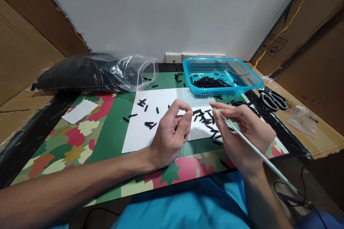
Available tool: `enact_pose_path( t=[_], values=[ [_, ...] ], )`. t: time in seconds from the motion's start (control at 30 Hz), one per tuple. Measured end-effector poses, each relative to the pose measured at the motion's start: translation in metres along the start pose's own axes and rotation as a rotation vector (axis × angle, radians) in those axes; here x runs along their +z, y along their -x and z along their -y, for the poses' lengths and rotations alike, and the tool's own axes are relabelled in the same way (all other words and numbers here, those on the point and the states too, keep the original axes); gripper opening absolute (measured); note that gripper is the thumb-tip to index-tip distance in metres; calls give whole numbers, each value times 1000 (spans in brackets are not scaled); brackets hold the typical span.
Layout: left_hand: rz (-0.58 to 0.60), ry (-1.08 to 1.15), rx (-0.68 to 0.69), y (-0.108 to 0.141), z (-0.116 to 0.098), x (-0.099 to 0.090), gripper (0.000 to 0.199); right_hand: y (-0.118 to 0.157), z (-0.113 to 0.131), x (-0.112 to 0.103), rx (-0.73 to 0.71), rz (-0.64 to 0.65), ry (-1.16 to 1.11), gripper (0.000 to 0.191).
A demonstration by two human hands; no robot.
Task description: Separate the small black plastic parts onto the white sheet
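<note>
My left hand [174, 128] is closed over the white sheet, thumb and index finger pinched together. A small black tube-like piece [197, 111] pokes out at its fingertips. In my right hand [242, 128] a long, thin white rod [258, 151] is gripped like a pen; its upper end shows at the fingertips and its tail slants down to the lower right. The two hands are apart. Between and below them, several loose black pieces [205, 120] lie scattered on the white paper sheet [145, 137].
A blue basket [223, 91] holding many black pieces stands at the back right. Behind on the left lies a clear zip bag [99, 73] full of black material. Scissors [272, 100] and a small plastic bag [302, 120] rest at right. A paper scrap [80, 111] lies left.
</note>
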State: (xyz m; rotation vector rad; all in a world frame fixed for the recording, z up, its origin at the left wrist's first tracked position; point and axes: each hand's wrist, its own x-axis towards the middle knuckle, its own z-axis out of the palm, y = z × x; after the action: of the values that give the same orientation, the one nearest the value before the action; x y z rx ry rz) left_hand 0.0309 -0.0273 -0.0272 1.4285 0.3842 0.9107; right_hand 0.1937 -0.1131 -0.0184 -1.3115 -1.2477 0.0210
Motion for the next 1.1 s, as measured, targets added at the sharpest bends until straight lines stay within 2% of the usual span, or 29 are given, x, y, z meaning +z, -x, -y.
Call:
enact_pose_path(
  t=[0.13,0.27,0.37,0.43,0.6,0.7,0.77,0.87,1.0,1.1],
  values=[
    [1,17,-3,0,0,0,19,-9,-13,-9,-80,145,316,9],
    [10,32,8,-1,2,-1,19,-11,-27,-9,-65,345,625,18],
    [18,44,0,-1,2,-1,20,-9,-32,-6,-56,412,689,24],
    [19,41,-12,-1,2,-1,19,-8,-34,-5,-60,419,678,22],
    [24,23,-19,0,2,-1,20,-11,-36,-6,-78,442,614,24],
    [17,-3,-33,0,3,-2,22,-14,-26,-7,-57,373,458,24],
    [19,-34,-45,1,3,-2,22,-15,-13,-6,30,323,221,19],
    [62,-102,-38,1,1,-2,21,-12,5,-2,198,367,-119,22],
    [96,-174,-13,1,-2,-2,23,-6,9,4,344,366,-249,42],
    [84,-181,-29,1,-4,-2,23,-8,1,1,381,301,-323,51]
  ],
)
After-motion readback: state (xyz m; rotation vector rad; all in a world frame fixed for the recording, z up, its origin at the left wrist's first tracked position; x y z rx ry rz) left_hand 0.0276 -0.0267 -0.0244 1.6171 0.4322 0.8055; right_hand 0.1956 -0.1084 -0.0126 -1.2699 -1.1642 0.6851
